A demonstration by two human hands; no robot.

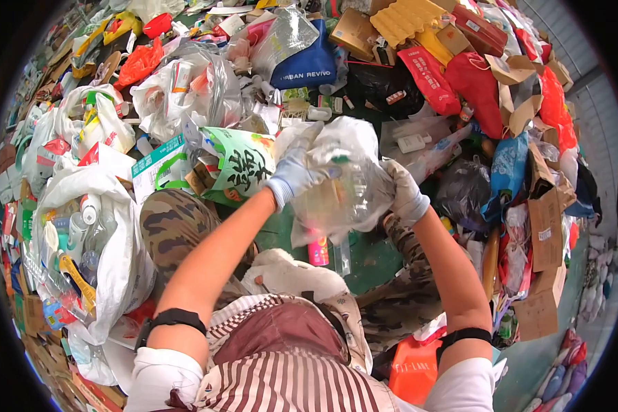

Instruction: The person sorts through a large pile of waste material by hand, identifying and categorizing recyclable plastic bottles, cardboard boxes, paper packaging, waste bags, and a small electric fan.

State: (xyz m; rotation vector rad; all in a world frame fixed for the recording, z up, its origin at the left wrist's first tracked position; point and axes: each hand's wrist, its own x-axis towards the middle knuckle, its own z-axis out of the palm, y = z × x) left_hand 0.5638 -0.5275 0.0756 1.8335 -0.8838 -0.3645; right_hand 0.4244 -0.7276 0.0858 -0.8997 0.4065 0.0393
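Between my two gloved hands is a clear plastic bag (350,199) with a few indistinct items inside, one dark green near the top. My left hand (299,172) grips its left side, fingers pointing up along the film. On the other side, my right hand (403,193) is closed on the bag's edge. Below the bag a pink can or bottle (318,250) stands on the green floor (364,257), its upper part behind the film. A green printed bag (237,165) lies just left of my left hand.
A white sack (127,275) of plastic bottles stands at my left. Piled ahead are a blue bag (307,65), red packages (429,79) and cardboard. A black bag (464,192) and flattened cartons (546,233) lie to the right. An orange-red plastic piece (413,367) sits near my right elbow.
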